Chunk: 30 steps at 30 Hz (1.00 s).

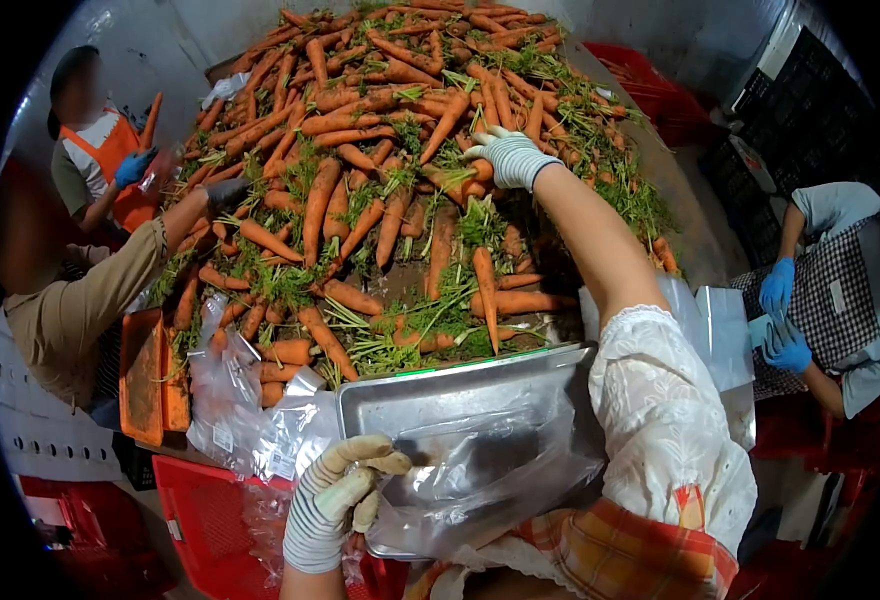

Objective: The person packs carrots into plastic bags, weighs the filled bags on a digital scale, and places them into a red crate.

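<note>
Left hand (345,492): fingers curled, pinching the edge of a clear bag (475,505) over the metal tray (405,402), presumably to steady the limp film. Right hand (510,160): extended onto the carrots (385,130), heaped across the table (695,235) probably for easy reach; grip hidden, cannot tell.

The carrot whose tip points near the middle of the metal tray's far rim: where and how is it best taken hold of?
Probably grip the carrot by its thicker end, away from the tray, with the right hand coming from above. It tapers toward the rim, so the wide end offers more to hold; its upper face looks uncovered.
</note>
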### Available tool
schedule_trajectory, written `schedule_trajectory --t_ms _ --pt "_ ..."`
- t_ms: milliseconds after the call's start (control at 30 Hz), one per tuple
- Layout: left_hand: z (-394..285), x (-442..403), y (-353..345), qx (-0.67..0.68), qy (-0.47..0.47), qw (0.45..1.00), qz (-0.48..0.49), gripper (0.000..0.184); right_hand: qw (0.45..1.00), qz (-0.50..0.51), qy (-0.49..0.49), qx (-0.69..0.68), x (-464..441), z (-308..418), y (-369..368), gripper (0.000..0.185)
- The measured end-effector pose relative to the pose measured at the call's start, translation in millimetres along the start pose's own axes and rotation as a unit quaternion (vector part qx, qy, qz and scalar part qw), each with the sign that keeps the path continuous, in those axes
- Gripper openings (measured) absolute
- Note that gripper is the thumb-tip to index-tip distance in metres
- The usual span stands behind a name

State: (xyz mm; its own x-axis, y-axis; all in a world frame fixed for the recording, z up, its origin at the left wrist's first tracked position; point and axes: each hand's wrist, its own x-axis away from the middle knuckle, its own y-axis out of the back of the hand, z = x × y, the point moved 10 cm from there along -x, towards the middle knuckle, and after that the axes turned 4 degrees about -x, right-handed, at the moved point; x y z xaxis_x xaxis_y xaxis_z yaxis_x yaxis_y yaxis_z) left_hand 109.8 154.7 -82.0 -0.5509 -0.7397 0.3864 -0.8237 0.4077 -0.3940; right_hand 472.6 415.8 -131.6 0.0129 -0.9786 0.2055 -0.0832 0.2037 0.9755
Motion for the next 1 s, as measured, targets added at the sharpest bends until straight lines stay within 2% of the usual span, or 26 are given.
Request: schedule_trajectory --t_ms 33,67,100,133,167,233,267,300,333,367,400,467,500,567,600,667,767,800,833,900,967,1000 --pt "4 -1 -2 0.001 0.018 1.0 0.002 0.03 0.998 -0.022 0.043 0.03 13 18 11 0.064" --pt "8 -5 -1 0.007 0.021 1.0 0.003 0.039 0.994 0.05 0.071 0.065 18 42 -1 0.059" --pt "7 -7 -5 0.006 0.021 1.0 0.002 0.039 0.983 0.12 0.099 0.101 22 59 -13 0.055" --pt "9 -7 -10 0.01 0.029 1.0 0.0 0.038 0.981 0.076 0.151 0.092 9 61 -33 0.055" --pt "10 -6 -15 0.013 0.038 0.999 -0.001 0.038 0.981 0.076 0.152 0.089 18 64 -27 0.055" --pt "4 -2 -19 -0.02 0.037 0.999 -0.004 0.038 0.981 0.18 0.057 0.046 36 57 -20 0.049" --pt "1 3 -21 -0.034 0.032 0.999 -0.005 0.035 0.989 0.131 0.066 -0.011 27 52 -20 0.048" --pt "0 7 -23 -0.046 0.029 0.998 -0.004 0.033 0.982 0.079 0.076 -0.153 32 53 -1 0.051" --pt "1 9 -19 -0.046 0.029 0.998 -0.013 0.035 0.936 0.039 0.076 -0.342 43 50 12 0.054" --pt "3 11 -19 -0.044 0.029 0.999 -0.01 0.035 0.854 -0.004 0.071 -0.516 61 46 27 0.056" --pt "0 13 -16 -0.023 0.009 0.999 -0.031 0.036 0.746 -0.015 0.107 -0.657 72 50 31 0.056" --pt "-2 17 -15 0.015 -0.016 0.999 -0.042 0.041 0.546 0.018 0.118 -0.83 135 76 62 0.058" --pt "0 17 -17 0.016 -0.017 0.999 -0.039 0.041 0.492 0.027 0.111 -0.863 150 83 62 0.049" --pt "-8 17 -21 -0.064 -0.084 0.994 -0.033 0.048 0.396 0.074 0.103 -0.91 189 104 74 0.047" --pt "-9 17 -24 -0.082 -0.083 0.993 -0.017 0.053 0.397 0.076 0.103 -0.909 209 112 84 0.047" --pt "-9 18 -34 -0.066 -0.084 0.994 -0.003 0.055 0.349 0.106 0.154 -0.918 250 135 108 0.049" --pt "-7 19 -46 -0.043 -0.096 0.994 0.008 0.055 0.397 0.059 0.169 -0.9 294 165 124 0.055" --pt "-4 21 -50 -0.039 -0.083 0.996 0.009 0.055 0.387 0.077 0.176 -0.902 308 181 125 0.053" --pt "-2 24 -54 -0.036 -0.067 0.997 0.009 0.054 0.356 0.05 0.196 -0.912 319 191 130 0.048" --pt "-11 34 -65 -0.025 -0.067 0.997 0.012 0.051 0.406 0.123 0.139 -0.895 321 207 95 0.045" --pt "-21 42 -70 -0.014 -0.084 0.996 0.01 0.048 0.42 0.171 0.147 -0.879 332 221 84 0.045" --pt "-28 45 -70 -0.026 -0.106 0.994 0.021 0.04 0.442 0.116 0.136 -0.879 332 220 80 0.045"
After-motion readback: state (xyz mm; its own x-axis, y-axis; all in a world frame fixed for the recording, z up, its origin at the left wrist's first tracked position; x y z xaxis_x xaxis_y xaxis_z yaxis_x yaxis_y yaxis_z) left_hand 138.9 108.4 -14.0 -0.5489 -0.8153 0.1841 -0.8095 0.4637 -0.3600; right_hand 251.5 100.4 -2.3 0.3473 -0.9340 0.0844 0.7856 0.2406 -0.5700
